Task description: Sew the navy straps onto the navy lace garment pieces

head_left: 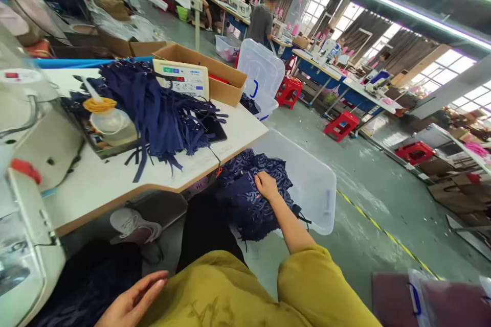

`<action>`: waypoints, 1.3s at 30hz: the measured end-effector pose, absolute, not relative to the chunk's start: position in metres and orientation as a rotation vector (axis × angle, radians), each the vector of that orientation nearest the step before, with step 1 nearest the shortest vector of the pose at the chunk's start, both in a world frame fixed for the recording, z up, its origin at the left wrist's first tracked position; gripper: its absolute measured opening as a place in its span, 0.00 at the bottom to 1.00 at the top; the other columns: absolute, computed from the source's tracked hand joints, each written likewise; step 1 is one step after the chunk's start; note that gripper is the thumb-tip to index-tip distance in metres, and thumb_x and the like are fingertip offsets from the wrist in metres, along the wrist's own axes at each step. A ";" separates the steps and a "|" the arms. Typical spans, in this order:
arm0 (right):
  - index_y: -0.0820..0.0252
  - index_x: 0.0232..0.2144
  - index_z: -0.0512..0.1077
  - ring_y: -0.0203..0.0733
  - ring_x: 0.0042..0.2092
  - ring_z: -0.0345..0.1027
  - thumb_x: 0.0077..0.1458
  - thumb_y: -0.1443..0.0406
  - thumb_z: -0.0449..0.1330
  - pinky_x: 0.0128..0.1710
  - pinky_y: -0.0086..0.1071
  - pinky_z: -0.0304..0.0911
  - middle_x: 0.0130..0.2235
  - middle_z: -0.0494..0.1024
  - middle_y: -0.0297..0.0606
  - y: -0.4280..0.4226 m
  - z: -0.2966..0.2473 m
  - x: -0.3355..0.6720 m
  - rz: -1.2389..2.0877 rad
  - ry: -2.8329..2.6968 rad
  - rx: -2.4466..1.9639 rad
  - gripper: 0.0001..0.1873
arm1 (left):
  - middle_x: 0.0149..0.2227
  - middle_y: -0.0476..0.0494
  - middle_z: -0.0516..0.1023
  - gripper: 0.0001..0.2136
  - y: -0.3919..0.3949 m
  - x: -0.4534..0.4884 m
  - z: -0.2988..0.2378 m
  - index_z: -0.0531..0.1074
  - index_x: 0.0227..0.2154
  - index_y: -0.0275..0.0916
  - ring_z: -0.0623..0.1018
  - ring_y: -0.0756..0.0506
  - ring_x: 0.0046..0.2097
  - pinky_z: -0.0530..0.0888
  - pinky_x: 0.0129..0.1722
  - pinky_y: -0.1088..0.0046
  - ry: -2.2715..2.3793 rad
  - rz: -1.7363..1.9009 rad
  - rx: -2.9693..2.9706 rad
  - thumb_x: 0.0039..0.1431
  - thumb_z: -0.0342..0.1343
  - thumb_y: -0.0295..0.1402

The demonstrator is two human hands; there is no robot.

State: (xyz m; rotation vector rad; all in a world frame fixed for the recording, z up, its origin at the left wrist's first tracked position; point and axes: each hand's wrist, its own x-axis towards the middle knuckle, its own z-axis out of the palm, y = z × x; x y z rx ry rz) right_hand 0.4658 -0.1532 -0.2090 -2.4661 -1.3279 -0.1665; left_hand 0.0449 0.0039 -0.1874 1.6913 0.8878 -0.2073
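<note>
My right hand (266,185) reaches down beside the table and rests on a heap of navy lace fabric (249,199) lying in a clear plastic bin (318,184); its fingers curl into the cloth. My left hand (132,300) lies low near my lap with fingers stretched out, holding nothing, next to dark fabric (88,281). A pile of navy straps (157,112) sits on the white table (115,179).
A white sewing machine (26,163) stands at the left. A control panel (183,79), a cardboard box (215,74) and a squeeze bottle (109,120) are on the table. Red stools (341,125) and a person at a far bench (261,23) are beyond.
</note>
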 end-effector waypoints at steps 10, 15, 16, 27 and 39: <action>0.59 0.32 0.70 0.37 0.39 0.68 0.65 0.60 0.48 0.39 0.26 0.59 0.36 0.73 0.39 -0.153 -0.218 0.478 -0.032 -1.274 -2.388 0.15 | 0.61 0.40 0.65 0.24 -0.010 0.213 -0.171 0.64 0.56 0.40 0.70 0.42 0.58 0.67 0.58 0.62 0.287 0.243 2.505 0.62 0.44 0.46; 0.58 0.32 0.71 0.37 0.40 0.67 0.63 0.61 0.52 0.40 0.25 0.60 0.36 0.74 0.37 -0.155 -0.219 0.487 0.118 -1.213 -2.263 0.11 | 0.67 0.36 0.51 0.35 -0.060 0.329 -0.178 0.49 0.64 0.38 0.51 0.38 0.67 0.50 0.64 0.51 0.016 0.214 2.653 0.56 0.55 0.41; 0.59 0.33 0.71 0.36 0.40 0.68 0.62 0.61 0.52 0.40 0.25 0.61 0.36 0.74 0.36 -0.157 -0.219 0.490 0.156 -1.195 -2.228 0.10 | 0.67 0.33 0.48 0.40 -0.072 0.346 -0.184 0.47 0.65 0.36 0.47 0.35 0.68 0.46 0.64 0.47 0.014 0.213 2.685 0.54 0.58 0.42; 0.56 0.50 0.65 0.32 0.32 0.71 0.66 0.63 0.42 0.35 0.26 0.68 0.37 0.75 0.33 -0.171 -0.214 0.531 0.287 -0.573 -1.871 0.16 | 0.68 0.24 0.34 0.57 -0.130 0.411 -0.229 0.34 0.65 0.27 0.32 0.22 0.66 0.44 0.55 0.28 0.218 0.123 2.892 0.44 0.64 0.51; 0.59 0.34 0.76 0.53 0.42 0.72 0.30 0.50 0.72 0.45 0.43 0.67 0.35 0.79 0.41 -0.343 -0.273 0.392 0.434 0.088 -1.789 0.29 | 0.68 0.26 0.34 0.54 -0.130 0.414 -0.219 0.35 0.65 0.30 0.34 0.20 0.66 0.47 0.55 0.28 0.190 -0.002 2.957 0.47 0.60 0.54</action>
